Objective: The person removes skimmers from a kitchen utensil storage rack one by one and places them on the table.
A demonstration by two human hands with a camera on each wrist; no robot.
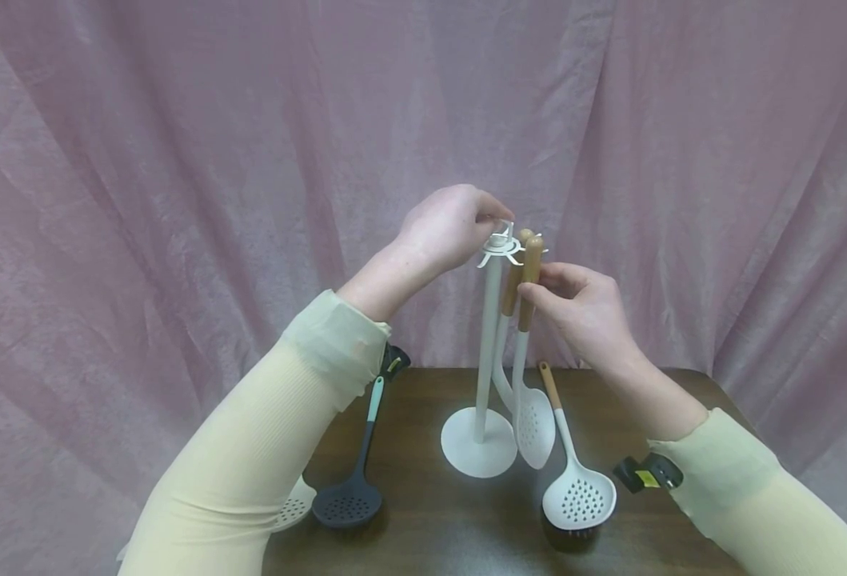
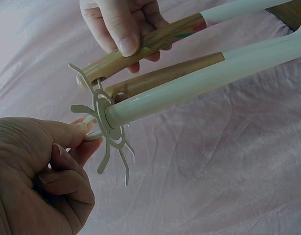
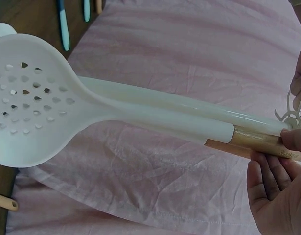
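Surface: dark brown table (image 1: 430, 528)
Centre: white stand (image 1: 469, 442), on its round base
Right of stand: white skimmer (image 1: 578, 498), lying flat
Left of stand: dark skimmer (image 1: 347, 502); white spoon (image 1: 295, 504), partly hidden

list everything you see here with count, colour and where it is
utensil stand: 1, white, upright at the middle of the table, hook ring on top
slotted spoon with wooden handle: 1, white, at the stand's hooks, handle held
second wooden-handled utensil: 1, white, hangs on the stand behind the spoon
skimmer: 1, white, wooden handle, flat on the table right of the stand
dark skimmer: 1, black with teal handle, flat, left of the stand
pale utensil: 1, whitish, half hidden under the left sleeve
table: 1, dark brown
curtain: 1, pink, backdrop
left hand: pinches the stand's top
right hand: pinches the spoon's wooden handle
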